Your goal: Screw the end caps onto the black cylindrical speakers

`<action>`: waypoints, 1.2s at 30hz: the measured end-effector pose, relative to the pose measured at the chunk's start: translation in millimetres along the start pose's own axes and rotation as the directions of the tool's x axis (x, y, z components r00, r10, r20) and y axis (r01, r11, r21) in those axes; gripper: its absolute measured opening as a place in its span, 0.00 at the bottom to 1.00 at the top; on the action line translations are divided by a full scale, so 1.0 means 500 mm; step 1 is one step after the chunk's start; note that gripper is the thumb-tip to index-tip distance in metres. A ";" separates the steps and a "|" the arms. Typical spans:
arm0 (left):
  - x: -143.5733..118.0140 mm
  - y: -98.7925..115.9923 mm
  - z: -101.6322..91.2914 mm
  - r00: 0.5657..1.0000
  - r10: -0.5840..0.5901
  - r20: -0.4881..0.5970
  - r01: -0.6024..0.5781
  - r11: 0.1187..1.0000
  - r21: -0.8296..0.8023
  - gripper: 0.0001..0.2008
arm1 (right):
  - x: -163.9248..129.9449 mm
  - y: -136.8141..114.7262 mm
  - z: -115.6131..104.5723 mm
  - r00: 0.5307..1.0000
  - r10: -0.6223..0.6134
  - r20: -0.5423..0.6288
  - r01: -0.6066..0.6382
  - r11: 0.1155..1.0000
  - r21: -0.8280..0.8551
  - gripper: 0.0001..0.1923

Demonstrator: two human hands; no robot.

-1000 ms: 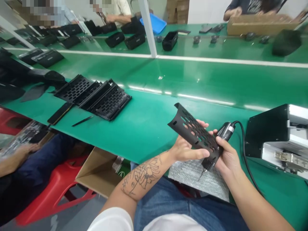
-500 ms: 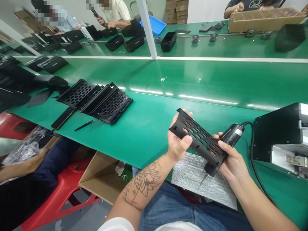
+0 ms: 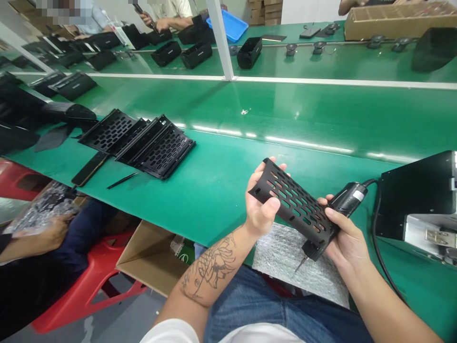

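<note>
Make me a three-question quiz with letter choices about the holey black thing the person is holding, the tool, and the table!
1. Where is the bubble wrap?
A. on the person's lap
B. on the far belt
C. on the red stool

2. What colour is the table top?
A. blue
B. green
C. white

3. How is the black perforated panel held?
A. lying flat on the table
B. hanging from a hook
C. lifted off the table by both hands

Answers:
1 A, it lies over the jeans, under the hands.
2 B, the surface is green.
3 C, the left hand grips its upper end; the right hand holds its lower end with the corded electric screwdriver.
</note>
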State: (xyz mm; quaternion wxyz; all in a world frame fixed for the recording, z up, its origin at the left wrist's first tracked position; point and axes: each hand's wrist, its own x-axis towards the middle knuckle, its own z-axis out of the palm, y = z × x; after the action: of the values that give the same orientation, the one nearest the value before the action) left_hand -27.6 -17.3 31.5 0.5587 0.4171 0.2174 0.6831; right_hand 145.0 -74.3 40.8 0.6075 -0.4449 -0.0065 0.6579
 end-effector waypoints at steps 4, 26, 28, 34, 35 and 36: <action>0.007 0.017 0.009 0.999 -0.025 -0.030 0.024 1.000 -0.018 0.21 | 0.000 0.003 -0.006 0.999 -0.041 0.020 0.042 0.999 -0.029 0.26; 0.015 0.038 0.020 0.983 -0.175 -0.059 0.164 0.974 -0.157 0.31 | -0.006 -0.001 -0.005 0.995 -0.078 0.066 0.083 0.994 -0.065 0.23; 0.014 0.036 0.019 0.982 -0.178 -0.067 0.168 0.976 -0.139 0.32 | -0.002 -0.003 -0.007 0.996 -0.053 0.067 0.056 0.997 -0.055 0.24; 0.009 0.022 0.014 0.991 -0.126 -0.054 0.121 0.988 -0.091 0.30 | 0.010 -0.015 -0.014 0.997 -0.002 0.079 0.003 1.000 -0.013 0.23; 0.009 0.019 0.014 0.991 -0.118 -0.063 0.113 0.990 -0.084 0.31 | 0.010 -0.017 -0.014 0.997 0.001 0.077 -0.001 1.000 -0.002 0.23; 0.009 0.017 0.013 0.990 -0.118 -0.078 0.112 0.991 -0.078 0.33 | 0.010 -0.018 -0.014 0.997 0.001 0.077 -0.002 1.000 0.009 0.22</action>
State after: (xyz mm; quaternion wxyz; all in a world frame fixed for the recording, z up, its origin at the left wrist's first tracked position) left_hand -27.4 -16.5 43.2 0.6029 0.3545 0.2387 0.6737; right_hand 157.0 -71.5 38.7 0.6084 -0.4163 -0.0265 0.6751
